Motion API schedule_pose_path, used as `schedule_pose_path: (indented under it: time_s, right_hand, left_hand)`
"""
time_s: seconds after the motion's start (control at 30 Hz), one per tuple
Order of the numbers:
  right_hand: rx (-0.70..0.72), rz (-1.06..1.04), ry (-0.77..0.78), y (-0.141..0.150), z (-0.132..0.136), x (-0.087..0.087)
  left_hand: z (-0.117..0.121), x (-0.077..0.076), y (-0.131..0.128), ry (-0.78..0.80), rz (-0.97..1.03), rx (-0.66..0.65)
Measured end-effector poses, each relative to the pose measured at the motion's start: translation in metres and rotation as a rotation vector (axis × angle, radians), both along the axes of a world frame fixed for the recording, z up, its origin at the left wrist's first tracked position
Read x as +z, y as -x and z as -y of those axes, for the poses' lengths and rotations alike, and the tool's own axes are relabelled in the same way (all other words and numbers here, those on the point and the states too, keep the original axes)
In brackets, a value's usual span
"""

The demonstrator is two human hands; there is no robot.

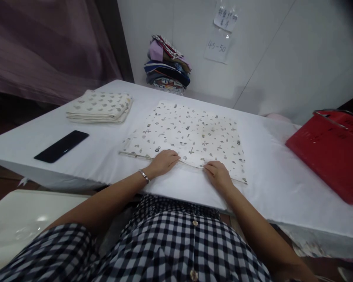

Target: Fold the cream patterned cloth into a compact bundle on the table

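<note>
A white patterned cloth [191,135] lies spread flat on the white table [276,172] in front of me. My left hand [163,161] rests on the cloth's near edge, fingers curled down onto it, a bracelet on its wrist. My right hand [217,174] sits a little to the right on the same near edge, fingers bent and pinching the hem. Both hands press or grip the cloth's front border; the rest of the cloth lies smooth.
A folded patterned cloth [100,106] lies at the table's far left, a black phone [61,146] nearer the left edge. A stack of folded fabrics [167,64] stands against the back wall. A red basket [332,152] sits at right.
</note>
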State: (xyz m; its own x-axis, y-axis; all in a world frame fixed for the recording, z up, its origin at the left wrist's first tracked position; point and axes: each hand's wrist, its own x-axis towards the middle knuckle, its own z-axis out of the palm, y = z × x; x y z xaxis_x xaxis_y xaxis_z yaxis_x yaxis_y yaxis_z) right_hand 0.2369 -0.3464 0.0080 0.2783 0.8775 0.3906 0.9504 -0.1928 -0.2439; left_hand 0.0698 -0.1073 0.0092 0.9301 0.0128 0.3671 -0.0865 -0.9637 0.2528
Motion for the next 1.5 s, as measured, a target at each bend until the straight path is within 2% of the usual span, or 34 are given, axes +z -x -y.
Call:
schedule_pose_path:
  time_s: [0.2,0.37,0.67,0.93,1.17,1.37,1.5]
  right_hand:
    - [-0.084,0.076,-0.087,-0.004,-0.006,0.003]
    - [-0.031,0.100,0.045,-0.004,-0.006,-0.003]
    - [-0.062,0.154,0.040,-0.004,-0.008,-0.001]
    - [-0.021,0.156,0.093,-0.001,-0.007,-0.004]
    - [0.029,0.174,0.156,0.000,-0.008,0.005]
    - [0.031,0.139,0.185,-0.002,-0.008,0.005]
    - [0.033,0.031,0.169,-0.006,-0.009,0.006]
  left_hand:
    - [-0.003,0.000,-0.007,-0.159,0.066,0.078]
    - [-0.001,-0.007,-0.006,-0.245,0.063,0.054]
    - [-0.002,-0.002,-0.009,-0.299,0.136,0.093]
    - [0.000,-0.003,-0.005,-0.328,0.086,0.024]
    - [-0.001,-0.003,-0.005,-0.356,0.068,0.004]
    - [0.000,0.001,-0.003,-0.296,0.049,-0.013]
    - [0.001,0.003,-0.002,-0.254,0.039,-0.025]
